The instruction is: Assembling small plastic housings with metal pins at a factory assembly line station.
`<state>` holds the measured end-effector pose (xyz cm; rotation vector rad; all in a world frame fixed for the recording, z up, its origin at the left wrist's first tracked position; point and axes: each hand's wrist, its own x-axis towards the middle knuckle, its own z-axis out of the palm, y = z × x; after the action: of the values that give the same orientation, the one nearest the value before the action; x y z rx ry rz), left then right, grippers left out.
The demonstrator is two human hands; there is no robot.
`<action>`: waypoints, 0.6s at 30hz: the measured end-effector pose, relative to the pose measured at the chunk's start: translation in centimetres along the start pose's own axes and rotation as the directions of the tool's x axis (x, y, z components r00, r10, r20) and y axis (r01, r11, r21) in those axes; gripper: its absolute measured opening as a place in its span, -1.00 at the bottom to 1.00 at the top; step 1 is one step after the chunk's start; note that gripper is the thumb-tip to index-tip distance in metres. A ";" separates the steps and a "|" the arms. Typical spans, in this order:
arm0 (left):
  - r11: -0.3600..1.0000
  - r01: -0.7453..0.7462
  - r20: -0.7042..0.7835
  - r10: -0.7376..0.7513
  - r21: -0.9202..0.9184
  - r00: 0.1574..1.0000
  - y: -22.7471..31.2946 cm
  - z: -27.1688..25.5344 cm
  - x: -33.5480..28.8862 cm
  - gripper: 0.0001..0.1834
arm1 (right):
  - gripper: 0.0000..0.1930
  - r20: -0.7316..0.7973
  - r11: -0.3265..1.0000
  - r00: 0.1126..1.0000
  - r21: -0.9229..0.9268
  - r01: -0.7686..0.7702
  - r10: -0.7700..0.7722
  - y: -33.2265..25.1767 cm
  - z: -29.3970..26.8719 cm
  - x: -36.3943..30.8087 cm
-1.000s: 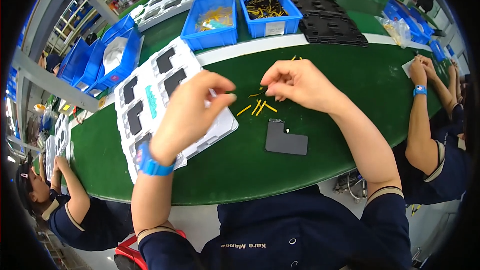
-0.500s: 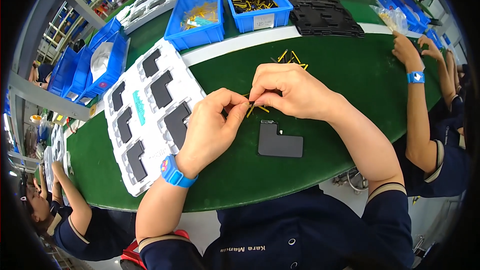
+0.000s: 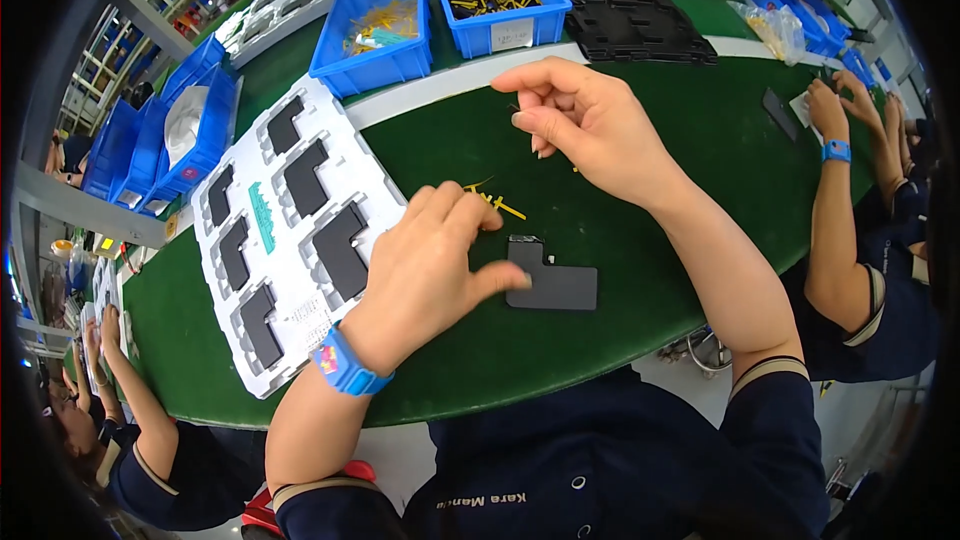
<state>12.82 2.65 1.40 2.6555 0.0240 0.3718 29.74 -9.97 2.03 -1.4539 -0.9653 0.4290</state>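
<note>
My left hand is open above the green table, holding nothing, its thumb stretched over the edge of a dark grey L-shaped battery-like piece. Thin yellow strips lie just beyond its fingers. Higher and to the right, my right hand has its index finger stretched out and its other fingers curled toward the thumb. A tiny dark bit shows by the thumb tip, too small to name. The pile behind that hand is mostly hidden.
A white tray with several L-shaped pieces lies at left. Behind stand a blue bin of yellowish strips and another blue bin of black-and-yellow strips. Black trays lie beside them. Co-workers' hands work at right.
My hands have come apart from their shared pinch. The left has opened and moved left and down; the right has lifted up and away. At right, a co-worker has let go of a plastic bag.
</note>
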 end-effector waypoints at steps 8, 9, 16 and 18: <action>0.991 -0.084 0.114 0.095 -0.103 0.989 0.0 0.2 -0.1 -0.40 | -0.83 0.215 0.900 0.935 -0.279 0.335 -0.282 1.0 0.4 -0.1; 0.984 -0.049 0.108 0.068 -0.169 0.992 0.3 0.2 -0.2 -0.44 | -0.84 0.210 0.884 0.925 -0.290 0.367 -0.316 1.1 0.3 -0.1; 0.649 0.355 0.287 -0.214 -0.672 0.934 0.3 -0.2 -0.4 -0.73 | -0.90 0.124 0.989 0.986 0.089 -0.120 0.108 -0.8 0.2 -0.3; 0.608 0.331 0.216 -0.258 -0.721 0.942 -0.3 0.1 -0.4 -0.78 | -0.88 0.054 0.977 0.985 0.132 -0.169 0.164 -0.7 0.5 -0.3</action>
<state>12.52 2.83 1.11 1.7786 0.2313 0.1005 28.98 -9.99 2.47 -1.4110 -0.8343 0.6394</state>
